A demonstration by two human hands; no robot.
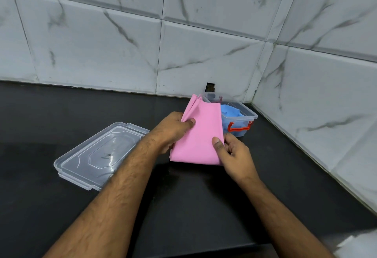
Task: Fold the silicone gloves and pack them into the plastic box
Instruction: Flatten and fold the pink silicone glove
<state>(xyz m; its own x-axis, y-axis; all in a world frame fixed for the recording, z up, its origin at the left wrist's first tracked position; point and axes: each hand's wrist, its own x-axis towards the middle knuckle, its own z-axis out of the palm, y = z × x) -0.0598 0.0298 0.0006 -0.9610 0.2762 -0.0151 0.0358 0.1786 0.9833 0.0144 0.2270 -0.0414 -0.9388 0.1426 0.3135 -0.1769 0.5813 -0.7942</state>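
Pink glove [199,135], folded, is held just in front of the plastic box [241,119], pinched by the left hand [173,129] and right hand [234,155] fingers. A blue glove [230,110] lies inside the box; its lid [98,155] rests on the counter [193,206], left of the box.

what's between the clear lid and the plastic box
In the head view, the left hand and the pink glove it holds with the right hand sit between the lid and the box.

1 head view, looking forward-down, close over countertop [61,115] corner.
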